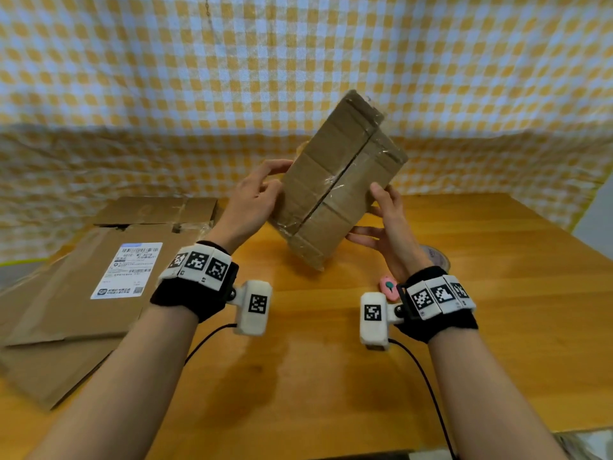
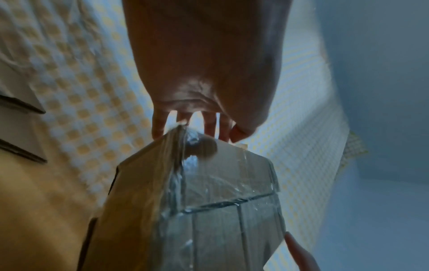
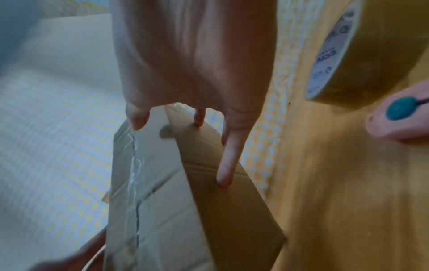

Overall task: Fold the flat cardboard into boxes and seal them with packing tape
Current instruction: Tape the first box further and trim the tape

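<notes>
Taped box held tilted off counter, left hand at 9 o'clock and right hand at 4 gripping opposite edges; probably light, stiff, tape slick, so hold bare cardboard corners.

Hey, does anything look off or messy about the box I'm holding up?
The clear tape along the box seam is wrinkled and bunches at the corners instead of lying flat. The cardboard itself looks undamaged.

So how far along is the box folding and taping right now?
Done: one cardboard box is folded up, with clear tape along its centre seam. In hand: the left hand and right hand hold it tilted above the table. Left: flat cardboard is still stacked at the left, unfolded. The tape roll and a small pink cutter lie by the right wrist.
</notes>
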`<state>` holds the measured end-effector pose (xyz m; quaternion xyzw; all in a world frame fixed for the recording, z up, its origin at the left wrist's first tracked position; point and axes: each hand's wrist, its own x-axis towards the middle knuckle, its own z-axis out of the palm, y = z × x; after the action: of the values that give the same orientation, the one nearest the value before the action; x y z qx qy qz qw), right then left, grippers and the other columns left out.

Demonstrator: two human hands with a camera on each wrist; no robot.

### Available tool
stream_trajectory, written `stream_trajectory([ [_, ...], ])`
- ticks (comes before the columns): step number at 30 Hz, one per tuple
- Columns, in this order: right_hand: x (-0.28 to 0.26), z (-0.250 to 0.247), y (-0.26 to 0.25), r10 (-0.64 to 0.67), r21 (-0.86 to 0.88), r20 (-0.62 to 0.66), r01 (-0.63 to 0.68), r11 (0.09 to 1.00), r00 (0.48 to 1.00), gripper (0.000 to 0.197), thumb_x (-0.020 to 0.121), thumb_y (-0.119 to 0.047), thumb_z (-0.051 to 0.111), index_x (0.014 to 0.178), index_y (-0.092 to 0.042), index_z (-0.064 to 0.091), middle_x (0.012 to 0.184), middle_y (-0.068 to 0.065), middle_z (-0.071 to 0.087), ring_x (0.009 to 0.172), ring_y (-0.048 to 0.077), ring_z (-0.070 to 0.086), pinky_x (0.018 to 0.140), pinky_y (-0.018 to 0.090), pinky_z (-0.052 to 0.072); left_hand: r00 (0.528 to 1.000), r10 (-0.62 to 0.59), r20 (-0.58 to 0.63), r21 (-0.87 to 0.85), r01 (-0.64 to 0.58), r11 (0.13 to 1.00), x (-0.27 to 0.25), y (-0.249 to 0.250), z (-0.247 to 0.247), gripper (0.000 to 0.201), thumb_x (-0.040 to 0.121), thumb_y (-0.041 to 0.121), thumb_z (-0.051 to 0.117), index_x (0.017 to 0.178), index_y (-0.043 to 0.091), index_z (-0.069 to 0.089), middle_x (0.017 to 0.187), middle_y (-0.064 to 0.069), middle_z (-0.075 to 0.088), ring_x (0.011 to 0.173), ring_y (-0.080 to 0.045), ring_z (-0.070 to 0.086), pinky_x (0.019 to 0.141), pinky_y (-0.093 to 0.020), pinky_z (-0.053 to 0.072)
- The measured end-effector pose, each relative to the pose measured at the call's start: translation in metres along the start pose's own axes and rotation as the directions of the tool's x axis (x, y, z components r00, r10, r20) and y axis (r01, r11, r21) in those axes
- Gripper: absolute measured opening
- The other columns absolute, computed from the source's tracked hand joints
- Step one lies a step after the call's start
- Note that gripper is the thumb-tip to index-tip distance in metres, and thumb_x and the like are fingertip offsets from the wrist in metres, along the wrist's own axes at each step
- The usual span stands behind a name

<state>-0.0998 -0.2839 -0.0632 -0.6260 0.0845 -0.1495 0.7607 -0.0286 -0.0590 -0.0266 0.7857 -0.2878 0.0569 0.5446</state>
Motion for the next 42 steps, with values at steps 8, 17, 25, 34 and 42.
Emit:
stream_trajectory([
  [8,0.004,0.004,-0.012,-0.099,-0.144,0.015,0.1,0.984,0.995,0.081,0.096,-0.039,0.062,0.155,-0.046,0.007,0.133,0.012,0.059,0.085,0.028,0.076,0.07,0.033,0.061,0.995,0.094,0.011,0.725,-0.073,0.684,0.008,0.005,0.025,0.152,0.04,0.101,0.052,0.158,0.021,0.0,0.149,-0.013,0.038,0.136,-0.031,0.037,0.115,-0.053,0.027],
  [17,0.01,0.011,-0.026,-0.032,-0.143,0.247,0.069,0.987,0.969,0.037,0.106,-0.025,0.048,0.142,-0.017,0.049,0.115,0.012,0.074,0.096,0.03,0.074,0.085,0.039,0.061,0.966,-0.254,0.036,0.882,0.089,0.463,0.039,0.011,0.018,0.154,0.039,0.104,0.034,0.155,0.004,0.013,0.16,-0.027,0.013,0.147,-0.041,0.018,0.119,-0.059,0.014],
  [25,0.031,0.018,-0.018,-0.196,-0.298,-0.142,0.147,0.943,0.97,0.041,0.101,-0.03,0.055,0.141,-0.03,0.046,0.146,0.0,0.045,0.126,0.015,0.048,0.098,0.034,0.044,0.914,-0.382,0.137,0.887,0.058,0.459,0.042,0.005,0.008,0.1,0.074,0.079,0.059,0.146,0.016,0.033,0.154,-0.014,0.034,0.142,-0.037,0.028,0.119,-0.058,0.016],
  [34,0.027,-0.015,-0.017,-0.068,-0.311,-0.005,0.063,0.948,0.998,0.036,0.102,-0.043,0.049,0.137,-0.038,0.055,0.145,-0.005,0.052,0.125,0.018,0.055,0.094,0.037,0.049,0.988,0.14,-0.063,0.82,-0.029,0.571,0.03,-0.015,-0.014,0.052,0.088,0.002,0.055,0.135,0.024,0.051,0.148,-0.014,0.032,0.132,-0.037,0.038,0.103,-0.046,0.04],
  [42,0.02,-0.005,-0.006,-0.021,-0.286,0.107,0.051,0.957,0.994,0.043,0.103,-0.034,0.055,0.144,-0.026,0.046,0.131,-0.007,0.059,0.107,0.01,0.064,0.068,0.022,0.055,0.92,-0.312,0.235,0.067,0.305,0.95,0.014,-0.002,-0.001,0.083,0.078,0.06,0.07,0.148,0.042,0.031,0.15,0.009,0.039,0.119,-0.011,0.053,0.088,-0.032,0.05],
])
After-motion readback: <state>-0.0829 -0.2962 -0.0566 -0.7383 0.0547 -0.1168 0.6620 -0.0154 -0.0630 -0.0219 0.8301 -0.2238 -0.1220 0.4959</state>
